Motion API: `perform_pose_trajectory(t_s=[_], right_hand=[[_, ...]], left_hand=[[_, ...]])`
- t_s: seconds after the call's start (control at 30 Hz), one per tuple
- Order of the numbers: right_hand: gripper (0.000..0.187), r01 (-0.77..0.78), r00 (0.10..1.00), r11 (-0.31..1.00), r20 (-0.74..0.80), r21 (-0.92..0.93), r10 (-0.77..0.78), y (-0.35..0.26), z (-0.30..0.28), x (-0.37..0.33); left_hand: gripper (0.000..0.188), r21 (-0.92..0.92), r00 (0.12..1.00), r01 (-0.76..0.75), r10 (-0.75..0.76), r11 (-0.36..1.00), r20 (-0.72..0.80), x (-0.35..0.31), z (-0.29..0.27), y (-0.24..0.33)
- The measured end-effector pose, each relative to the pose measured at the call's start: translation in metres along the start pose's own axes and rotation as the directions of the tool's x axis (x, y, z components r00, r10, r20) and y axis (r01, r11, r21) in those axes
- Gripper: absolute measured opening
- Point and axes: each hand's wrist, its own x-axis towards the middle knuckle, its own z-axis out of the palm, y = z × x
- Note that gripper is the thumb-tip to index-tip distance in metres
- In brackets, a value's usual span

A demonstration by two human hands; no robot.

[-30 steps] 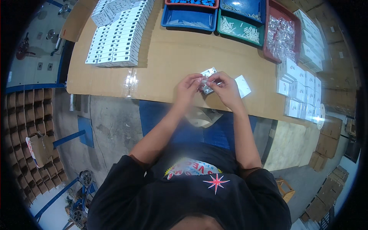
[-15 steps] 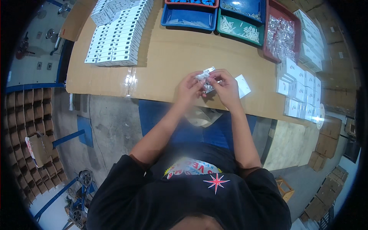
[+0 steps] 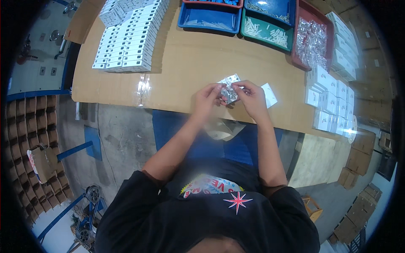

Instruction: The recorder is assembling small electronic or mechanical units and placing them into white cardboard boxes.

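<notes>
My left hand (image 3: pixel 208 98) and my right hand (image 3: pixel 253 99) meet near the table's front edge. Between their pinched fingertips is a small crinkled clear plastic bag (image 3: pixel 228 92); its contents are too small to make out. Just under the bag lies a white box-like piece (image 3: pixel 233 78) with small dark marks, partly covered by the bag and my fingers. Right beside my right hand, a flat white piece (image 3: pixel 268 95) rests on the cardboard-covered table (image 3: pixel 177 80).
Rows of small white boxes (image 3: pixel 130 46) stand at the far left. Along the back are a blue tray (image 3: pixel 181 19) of clear strips, a green tray (image 3: pixel 270 41) of white pegs and a red tray (image 3: pixel 298 61) of clear bags. More white boxes (image 3: pixel 322 97) are stacked at the right.
The plastic bag looks more spread between my fingers, and more of the white piece beneath shows. My hands have drawn slightly apart.
</notes>
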Motion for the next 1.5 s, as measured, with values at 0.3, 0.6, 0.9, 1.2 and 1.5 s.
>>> perform_pose_trajectory(t_s=[0.3, 0.6, 0.9, 1.2, 1.5], right_hand=[[0.021, 0.064, 0.994, 0.997, -0.085, -0.043, -0.067, -0.012, -0.033, 0.051], [0.020, 0.268, 0.866, 0.776, -0.210, -0.571, -0.454, -0.071, -0.118, 0.185], [0.018, 0.186, 0.874, 0.604, -0.151, -0.775, -0.462, -0.066, -0.150, 0.299], [0.027, 0.235, 0.909, 0.350, 0.078, -0.907, -0.410, -0.063, -0.146, 0.338], [0.016, 0.318, 0.843, 0.242, 0.157, -0.917, -0.514, -0.056, -0.145, 0.344]], left_hand=[[0.028, 0.356, 0.984, -0.130, 0.165, 0.925, -0.069, 0.018, -0.033, -0.036], [0.026, 0.198, 0.989, -0.075, 0.099, 0.977, -0.113, 0.012, -0.024, -0.029], [0.021, 0.263, 0.985, -0.080, 0.117, 0.961, -0.127, 0.011, -0.030, -0.036], [0.022, 0.312, 0.979, -0.114, 0.161, 0.943, -0.127, 0.009, -0.036, -0.043], [0.022, 0.300, 0.975, -0.100, 0.153, 0.949, -0.160, 0.008, -0.033, -0.044]])
